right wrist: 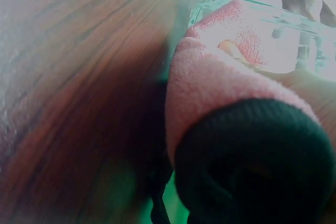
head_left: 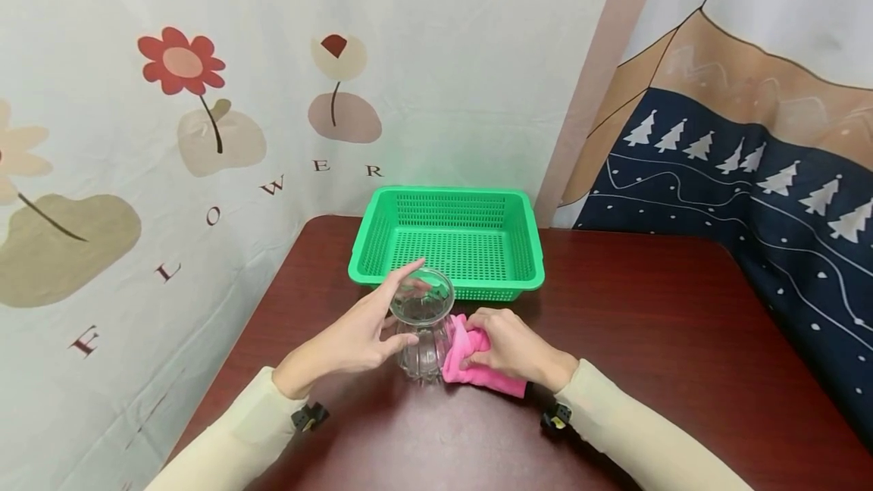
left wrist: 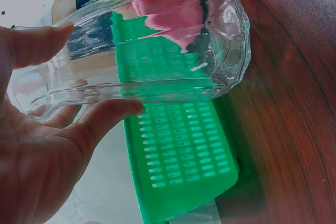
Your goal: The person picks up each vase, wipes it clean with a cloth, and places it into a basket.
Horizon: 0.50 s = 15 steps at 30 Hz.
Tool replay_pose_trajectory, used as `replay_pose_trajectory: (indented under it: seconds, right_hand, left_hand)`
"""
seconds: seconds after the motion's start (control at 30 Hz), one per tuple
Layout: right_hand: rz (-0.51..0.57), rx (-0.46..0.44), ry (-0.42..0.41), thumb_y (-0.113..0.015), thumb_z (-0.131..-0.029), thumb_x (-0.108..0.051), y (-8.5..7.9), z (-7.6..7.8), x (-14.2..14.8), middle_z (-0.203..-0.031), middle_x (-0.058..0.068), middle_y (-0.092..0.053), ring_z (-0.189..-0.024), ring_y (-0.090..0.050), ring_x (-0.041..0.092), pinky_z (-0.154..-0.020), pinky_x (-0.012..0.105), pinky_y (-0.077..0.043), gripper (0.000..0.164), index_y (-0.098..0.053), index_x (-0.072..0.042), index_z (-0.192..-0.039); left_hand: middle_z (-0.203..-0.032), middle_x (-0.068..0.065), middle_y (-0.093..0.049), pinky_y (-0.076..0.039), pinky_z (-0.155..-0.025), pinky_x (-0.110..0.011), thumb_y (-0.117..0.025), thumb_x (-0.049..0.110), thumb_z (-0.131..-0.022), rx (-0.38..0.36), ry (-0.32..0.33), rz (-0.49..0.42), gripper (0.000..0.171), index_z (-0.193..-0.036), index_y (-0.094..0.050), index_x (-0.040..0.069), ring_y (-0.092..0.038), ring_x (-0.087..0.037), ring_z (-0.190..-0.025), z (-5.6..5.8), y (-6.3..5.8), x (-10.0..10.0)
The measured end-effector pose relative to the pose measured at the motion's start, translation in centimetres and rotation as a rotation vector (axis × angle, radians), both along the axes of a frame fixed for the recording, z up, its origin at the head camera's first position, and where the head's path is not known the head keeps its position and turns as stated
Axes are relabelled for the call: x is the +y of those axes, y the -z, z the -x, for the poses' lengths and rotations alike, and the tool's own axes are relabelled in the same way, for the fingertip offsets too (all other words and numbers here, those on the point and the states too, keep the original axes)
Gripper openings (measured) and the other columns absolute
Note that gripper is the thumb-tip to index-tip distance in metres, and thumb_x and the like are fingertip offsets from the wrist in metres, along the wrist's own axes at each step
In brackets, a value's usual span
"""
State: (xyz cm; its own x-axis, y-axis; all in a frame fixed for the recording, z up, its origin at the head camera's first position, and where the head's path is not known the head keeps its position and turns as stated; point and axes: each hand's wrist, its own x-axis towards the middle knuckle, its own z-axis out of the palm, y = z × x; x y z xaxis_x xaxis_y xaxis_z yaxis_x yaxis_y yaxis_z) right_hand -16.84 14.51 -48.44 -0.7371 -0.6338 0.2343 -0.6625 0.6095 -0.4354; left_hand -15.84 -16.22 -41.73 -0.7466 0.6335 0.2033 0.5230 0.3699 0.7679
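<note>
A clear ribbed glass vase (head_left: 423, 351) with a flared rim stands over the table in the head view. My left hand (head_left: 351, 339) holds it around the neck, thumb in front and other fingers behind. In the left wrist view the glass (left wrist: 173, 51) lies between thumb and fingers. My right hand (head_left: 518, 347) grips a bunched pink cloth (head_left: 458, 370) against the vase's right side. The right wrist view shows the cloth (right wrist: 210, 87) rolled, with a dark end (right wrist: 252, 156) close to the camera.
Behind the vase a green perforated plastic basket (head_left: 535, 260) sits on the dark red wooden table (head_left: 655, 339). A printed curtain (head_left: 450, 59) with flowers hangs at the back and left; another with a tree pattern (head_left: 716, 165) hangs on the right.
</note>
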Motion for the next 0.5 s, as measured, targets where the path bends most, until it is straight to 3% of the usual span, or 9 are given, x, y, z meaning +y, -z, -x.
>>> replay_pose_trajectory:
  seconds: [0.13,0.33,0.5]
  right_hand:
    - [0.011,-0.002,0.009,-0.108,-0.085,-0.032,0.08,-0.11,-0.04,-0.107,-0.002,-0.084,-0.097,-0.072,0.011,-0.09,0.029,-0.066,0.039,-0.087,-0.012,-0.112]
    - [0.061,-0.011,0.024,-0.109,-0.084,-0.029,0.11,-0.34,0.11,-0.109,0.001,-0.085,-0.096,-0.071,0.01,-0.084,0.024,-0.063,0.043,-0.086,-0.009,-0.115]
    - [0.1,0.014,0.016,-0.109,-0.085,-0.028,-0.05,-0.43,-0.09,-0.112,0.002,-0.086,-0.101,-0.075,0.01,-0.088,0.025,-0.065,0.046,-0.086,-0.007,-0.119]
  left_hand:
    - [-0.169,-0.014,-0.056,-0.059,-0.118,-0.067,-0.083,-0.008,-0.102,-0.018,0.007,-0.011,0.114,-0.187,-0.013,0.024,-0.058,-0.038,-0.159,-0.07,0.0,0.03]
    - [-0.169,-0.014,-0.056,-0.059,-0.119,-0.067,-0.083,-0.007,-0.102,-0.018,0.011,-0.007,0.115,-0.187,-0.012,0.024,-0.059,-0.037,-0.159,-0.01,0.12,0.16]
    - [-0.169,-0.014,-0.056,-0.059,-0.119,-0.067,-0.083,-0.008,-0.101,-0.025,0.004,-0.008,0.115,-0.187,-0.012,0.024,-0.059,-0.038,-0.16,-0.14,-0.01,-0.01]
